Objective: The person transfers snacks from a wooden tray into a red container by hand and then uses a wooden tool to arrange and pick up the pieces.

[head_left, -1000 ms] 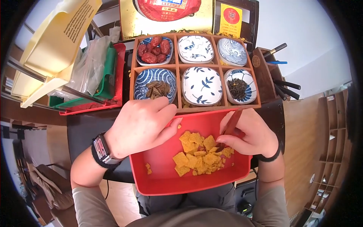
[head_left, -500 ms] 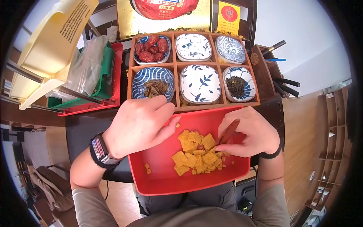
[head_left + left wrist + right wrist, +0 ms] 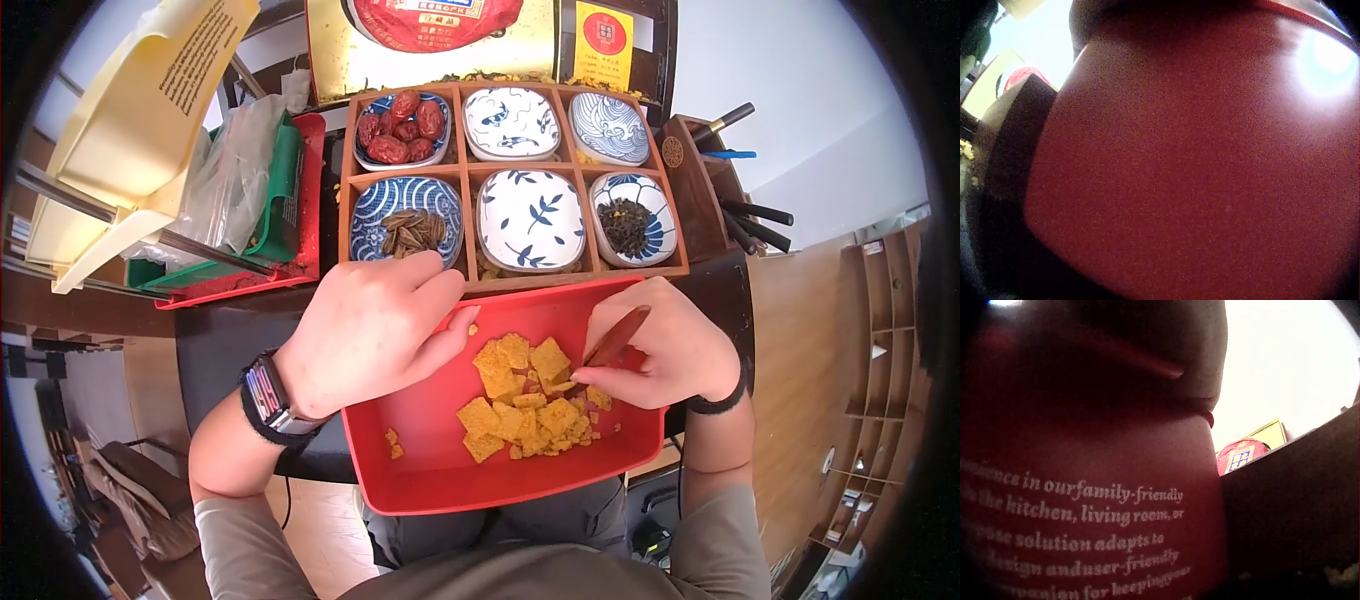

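In the head view, the right hand (image 3: 672,345) holds a reddish-brown wooden tool (image 3: 618,337) between thumb and fingers, over the right part of a red bin (image 3: 420,483). Its lower end is hidden by the thumb, beside a yellow square piece (image 3: 549,360). Broken yellow pieces (image 3: 545,428) lie heaped on the bin's floor. The left hand (image 3: 365,335), with a watch at its wrist, grips the bin's back-left rim, thumb on the inner side. The left wrist view is filled by the red bin's side (image 3: 1197,162); the right wrist view shows its printed side (image 3: 1085,519).
Behind the bin stands a wooden divided tray (image 3: 470,225) with patterned bowls, some holding red dates (image 3: 388,150), brown seeds (image 3: 413,232) and dark leaves (image 3: 627,232). A pen holder (image 3: 690,200) stands right; green and red containers (image 3: 285,215) stand left.
The right hand and its tool have shifted slightly, and yellow pieces near the tool have moved up and apart from the heap. The left hand stays in place on the rim.
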The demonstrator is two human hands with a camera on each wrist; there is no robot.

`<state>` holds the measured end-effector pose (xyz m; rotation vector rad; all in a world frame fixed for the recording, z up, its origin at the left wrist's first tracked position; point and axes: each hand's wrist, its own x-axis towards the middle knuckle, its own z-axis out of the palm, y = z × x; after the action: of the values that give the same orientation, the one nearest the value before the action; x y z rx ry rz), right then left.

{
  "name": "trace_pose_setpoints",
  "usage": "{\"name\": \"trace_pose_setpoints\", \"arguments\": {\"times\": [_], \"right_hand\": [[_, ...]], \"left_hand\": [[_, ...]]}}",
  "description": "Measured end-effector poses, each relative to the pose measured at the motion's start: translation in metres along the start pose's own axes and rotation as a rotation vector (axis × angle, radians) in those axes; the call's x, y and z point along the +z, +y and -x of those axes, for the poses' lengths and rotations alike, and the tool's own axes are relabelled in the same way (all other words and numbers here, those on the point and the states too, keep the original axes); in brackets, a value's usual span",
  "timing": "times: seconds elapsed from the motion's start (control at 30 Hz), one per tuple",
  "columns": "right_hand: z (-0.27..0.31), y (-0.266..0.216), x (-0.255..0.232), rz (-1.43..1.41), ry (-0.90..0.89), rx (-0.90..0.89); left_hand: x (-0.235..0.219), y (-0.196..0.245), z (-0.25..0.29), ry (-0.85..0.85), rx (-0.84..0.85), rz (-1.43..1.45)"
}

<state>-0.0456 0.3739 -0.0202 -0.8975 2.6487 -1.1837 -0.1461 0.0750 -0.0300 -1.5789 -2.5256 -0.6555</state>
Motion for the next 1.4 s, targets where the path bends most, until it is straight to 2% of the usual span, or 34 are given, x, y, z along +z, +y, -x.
{"name": "trace_pose_setpoints", "arguments": {"times": [0.03,0.13,0.23,0.37,0.47,0.67,0.9,1.0,1.1,1.27,1.4], "right_hand": [[0.001,0.001,0.001,-0.021,0.019,-0.009],[0.007,0.000,-0.001,-0.237,0.035,0.126],[0.014,-0.005,0.003,-0.501,0.225,0.210],[0.013,0.004,0.010,-0.709,0.416,0.065],[0.011,0.007,0.011,-0.813,0.482,0.115],[0.006,0.006,0.015,-0.678,0.551,0.187],[0.002,0.007,0.022,-0.610,0.596,0.121],[0.002,0.008,0.023,-0.571,0.617,0.104],[0.001,0.006,0.025,-0.533,0.673,0.073],[0.002,0.004,0.028,-0.435,0.747,0.070],[-0.001,0.001,0.030,-0.440,0.804,0.154]], "left_hand": [[0.000,0.000,0.000,-0.002,0.003,-0.001],[-0.002,0.001,-0.001,-0.006,0.013,-0.001],[-0.003,0.000,-0.001,-0.011,0.030,-0.010],[-0.005,0.000,0.000,-0.029,0.047,-0.038],[-0.002,0.000,0.000,-0.010,0.034,-0.006],[-0.001,-0.001,-0.001,0.003,0.042,0.012],[0.001,-0.004,0.000,0.010,0.034,0.023],[0.003,-0.003,0.000,0.066,0.005,0.038],[0.004,-0.001,0.001,0.101,-0.068,0.017],[-0.005,0.005,0.002,0.050,-0.206,-0.031],[-0.002,0.006,0.005,0.021,-0.245,0.034]]}}
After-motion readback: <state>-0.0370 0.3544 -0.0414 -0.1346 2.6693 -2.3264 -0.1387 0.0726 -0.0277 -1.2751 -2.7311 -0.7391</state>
